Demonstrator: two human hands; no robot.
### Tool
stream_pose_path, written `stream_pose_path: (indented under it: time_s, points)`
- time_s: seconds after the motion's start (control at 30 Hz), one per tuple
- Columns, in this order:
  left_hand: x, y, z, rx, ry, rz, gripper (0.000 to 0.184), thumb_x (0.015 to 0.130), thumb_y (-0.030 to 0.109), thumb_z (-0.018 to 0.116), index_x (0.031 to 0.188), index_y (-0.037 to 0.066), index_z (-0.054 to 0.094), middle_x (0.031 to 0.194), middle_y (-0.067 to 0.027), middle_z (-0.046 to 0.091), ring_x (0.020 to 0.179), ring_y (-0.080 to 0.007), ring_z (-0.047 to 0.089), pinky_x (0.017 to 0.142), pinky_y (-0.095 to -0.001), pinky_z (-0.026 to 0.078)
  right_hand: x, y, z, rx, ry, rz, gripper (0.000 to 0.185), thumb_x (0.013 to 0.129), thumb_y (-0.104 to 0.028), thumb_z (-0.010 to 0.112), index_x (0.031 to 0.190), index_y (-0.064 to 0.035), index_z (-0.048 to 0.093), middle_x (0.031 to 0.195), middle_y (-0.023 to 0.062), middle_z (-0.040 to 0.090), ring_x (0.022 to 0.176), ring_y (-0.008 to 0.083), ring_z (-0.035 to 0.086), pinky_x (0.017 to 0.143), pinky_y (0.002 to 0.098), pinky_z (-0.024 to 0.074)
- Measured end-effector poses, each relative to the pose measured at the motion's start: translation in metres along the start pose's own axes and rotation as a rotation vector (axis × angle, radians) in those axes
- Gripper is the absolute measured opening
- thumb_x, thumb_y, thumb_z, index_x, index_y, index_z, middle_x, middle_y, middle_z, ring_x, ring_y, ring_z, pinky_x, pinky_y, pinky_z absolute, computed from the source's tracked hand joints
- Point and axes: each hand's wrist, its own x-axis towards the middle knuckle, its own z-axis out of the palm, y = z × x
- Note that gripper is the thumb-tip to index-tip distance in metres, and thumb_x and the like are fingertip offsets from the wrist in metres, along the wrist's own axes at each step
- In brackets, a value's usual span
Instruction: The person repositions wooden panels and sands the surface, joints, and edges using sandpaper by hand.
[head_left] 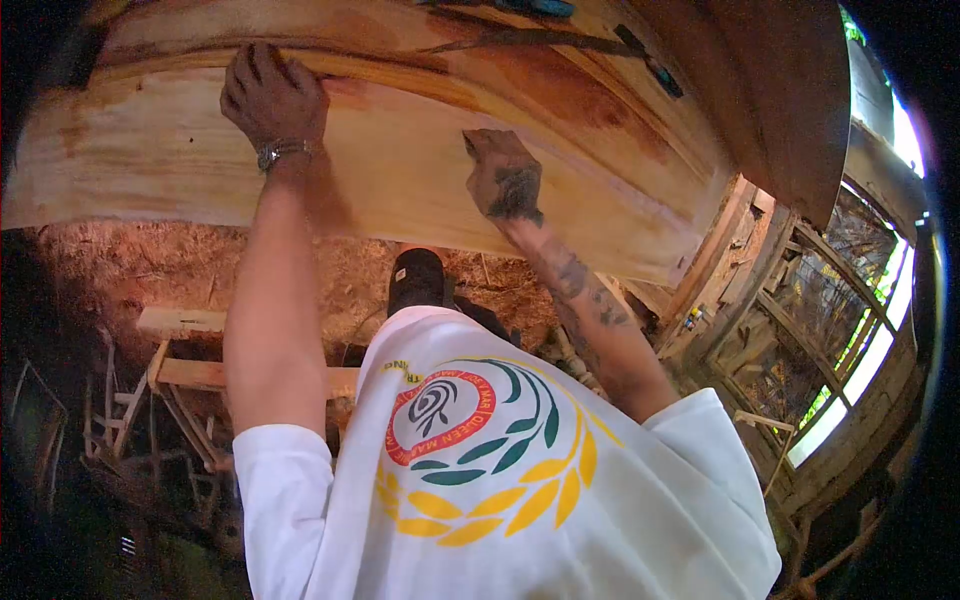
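Observation:
A long pale wooden board [400,150] with a curved raised edge stretches across the upper view. My left hand [275,98], with a metal watch [285,152] at the wrist, rests on the board's upper edge with its fingers bent over it. My right hand [505,175] is closed on a dark brown piece of sandpaper or cloth [488,142], pressed to the middle of the board. Its fingertips are largely hidden by that piece.
A dark long-handled tool [530,38] and a blue-handled item [545,7] lie on the wood beyond. Below at left are wooden trestles [190,373] on brown ground. A wooden lattice frame [800,300] stands at the right.

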Motion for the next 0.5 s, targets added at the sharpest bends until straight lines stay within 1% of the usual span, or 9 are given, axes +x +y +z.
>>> stream_pose_path:
  time_s: [0.07,0.17,0.27,0.37,0.47,0.5]
  points:
    - [0.001,0.001,-0.001,0.003,0.002,-0.023,0.045,0.092,0.031,0.058,0.128,0.005,0.063,0.141,-0.0171,0.057,0.134,-0.0363,0.049,0.11,-0.0579,0.034,0.012,-0.003,-0.008,-0.043,-0.055,-0.008,0.035,0.081,-0.001,0.063,0.114,-0.0062,0.07,0.107,0.0154,0.071,0.099,0.0371,0.067,0.086,0.0453,0.0557]
    - [-0.004,-0.006,0.008,-0.009,0.036,0.027,0.044,0.091,0.03,0.058,0.128,0.005,0.063,0.14,-0.0166,0.057,0.134,-0.0359,0.05,0.109,-0.0585,0.035,0.025,-0.008,-0.002,-0.066,0.081,0.0,0.045,0.078,-0.004,0.064,0.123,-0.0043,0.068,0.115,0.0176,0.068,0.106,0.037,0.064,0.091,0.0466,0.0537]
    - [-0.005,-0.008,0.014,-0.011,0.048,0.049,0.046,0.091,0.031,0.058,0.129,0.005,0.062,0.139,-0.0164,0.058,0.133,-0.0363,0.05,0.109,-0.0587,0.035,0.013,-0.007,0.017,-0.136,0.016,-0.054,0.052,0.078,-0.009,0.066,0.129,-0.0029,0.065,0.122,0.0186,0.065,0.112,0.0378,0.062,0.097,0.0486,0.0511]
    - [-0.004,-0.005,0.01,-0.013,-0.053,-0.011,0.047,0.091,0.033,0.057,0.129,0.006,0.062,0.138,-0.0167,0.058,0.133,-0.0371,0.05,0.109,-0.0591,0.035,0.0,-0.001,0.023,-0.079,0.046,-0.08,0.056,0.077,-0.013,0.067,0.132,-0.004,0.064,0.123,0.0174,0.065,0.113,0.0383,0.061,0.101,0.0498,0.0495]
    - [-0.004,-0.01,0.014,-0.029,0.02,0.036,0.048,0.092,0.035,0.056,0.129,0.005,0.063,0.138,-0.0172,0.058,0.134,-0.038,0.049,0.109,-0.059,0.035,-0.006,0.001,0.022,-0.086,-0.053,-0.038,0.052,0.077,-0.011,0.066,0.129,-0.0047,0.065,0.123,0.016,0.066,0.111,0.0384,0.063,0.098,0.0488,0.0518]
    - [-0.003,-0.009,0.013,-0.031,0.025,0.028,0.048,0.092,0.035,0.056,0.129,0.005,0.063,0.139,-0.0174,0.058,0.134,-0.038,0.049,0.109,-0.059,0.035,-0.004,0.002,0.018,-0.069,-0.051,-0.033,0.05,0.078,-0.01,0.066,0.127,-0.0048,0.066,0.121,0.016,0.067,0.11,0.0385,0.064,0.096,0.0489,0.0527]
